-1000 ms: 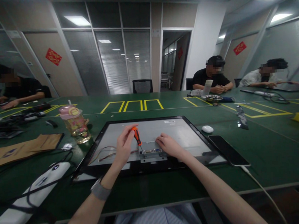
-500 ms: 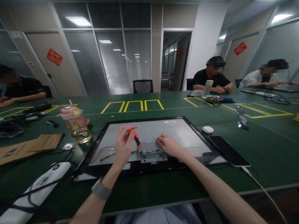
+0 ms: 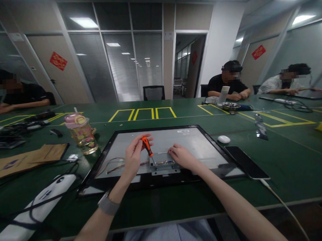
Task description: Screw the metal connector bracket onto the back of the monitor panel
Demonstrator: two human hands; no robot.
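Observation:
A flat monitor panel (image 3: 195,142) lies face down in front of me on the green table, its grey metal back up inside a black frame. My left hand (image 3: 133,156) pinches an orange-handled screwdriver (image 3: 147,147), its tip down on a small metal connector bracket (image 3: 165,166) near the panel's front edge. My right hand (image 3: 181,156) rests on the panel beside the bracket, fingers curled against it; what they hold, if anything, is hidden. Thin coloured wires (image 3: 111,165) run across the panel to the left of my left hand.
A pink-lidded drink bottle (image 3: 81,134) stands left of the panel, with a brown paper bag (image 3: 24,159) and a white device with black cables (image 3: 32,210) nearer me. A white mouse (image 3: 223,139) and a cabled phone (image 3: 245,162) lie to the right. Other people sit at both far ends.
My left hand turned the screwdriver handle between its fingers and the handle tilted slightly; the tip stayed on the bracket. My right hand has not moved.

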